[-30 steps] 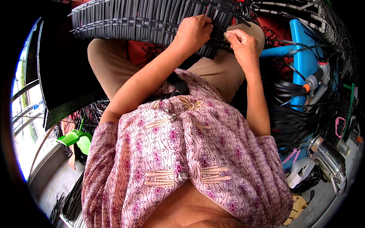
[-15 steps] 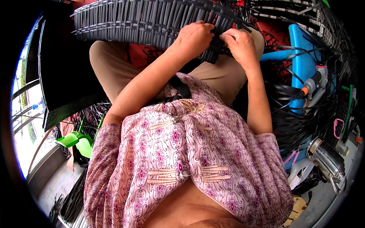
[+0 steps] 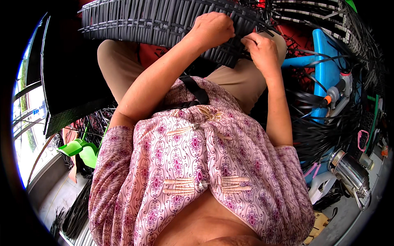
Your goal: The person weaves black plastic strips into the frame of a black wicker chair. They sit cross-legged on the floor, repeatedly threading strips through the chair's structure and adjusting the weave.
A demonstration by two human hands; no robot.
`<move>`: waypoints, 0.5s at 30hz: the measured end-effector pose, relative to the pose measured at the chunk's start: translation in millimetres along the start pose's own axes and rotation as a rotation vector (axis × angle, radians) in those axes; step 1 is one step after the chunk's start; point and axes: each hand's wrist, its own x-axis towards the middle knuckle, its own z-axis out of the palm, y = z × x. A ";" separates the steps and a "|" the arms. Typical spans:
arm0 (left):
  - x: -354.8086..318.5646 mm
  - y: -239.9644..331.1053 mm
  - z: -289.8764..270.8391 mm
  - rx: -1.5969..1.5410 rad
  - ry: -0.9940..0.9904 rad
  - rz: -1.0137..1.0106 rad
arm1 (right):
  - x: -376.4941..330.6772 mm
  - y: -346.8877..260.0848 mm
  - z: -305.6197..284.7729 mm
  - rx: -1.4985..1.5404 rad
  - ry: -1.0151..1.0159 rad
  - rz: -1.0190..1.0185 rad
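Note:
A curved panel woven from dark grey strips [image 3: 131, 23] lies across my knees at the top of the view. Over its right part, my left hand [image 3: 214, 29] is closed in a fist with the knuckles up; whatever sits in its fingers is hidden. My right hand [image 3: 262, 51] is beside it, thumb and forefinger pinched together at the panel's right end. Too little shows between those fingertips to tell what they grip. The panel's near right corner hangs over my lap, just below the two hands.
On the right stand a blue plastic stool [image 3: 322, 74], a tool with an orange tip [image 3: 334, 94], a heap of loose black strips [image 3: 312, 137] and a steel flask [image 3: 349, 170]. A green scoop [image 3: 80, 149] is at left. Another woven piece [image 3: 316, 14] lies far right.
My left hand has lifted slightly and curled into a tighter fist. My right hand stays pinched at nearly the same spot. The panel has shifted slightly.

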 end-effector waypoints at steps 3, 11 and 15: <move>6.0 6.8 2.7 0.110 0.018 0.004 | 1.6 2.7 -3.1 -0.037 -0.025 0.023; -4.5 -16.5 -51.2 -0.053 0.113 0.102 | 4.4 -33.5 -8.7 -0.091 0.381 -0.420; -15.4 19.3 -94.6 -0.217 0.144 0.165 | 21.6 -40.9 8.4 0.528 0.146 -0.263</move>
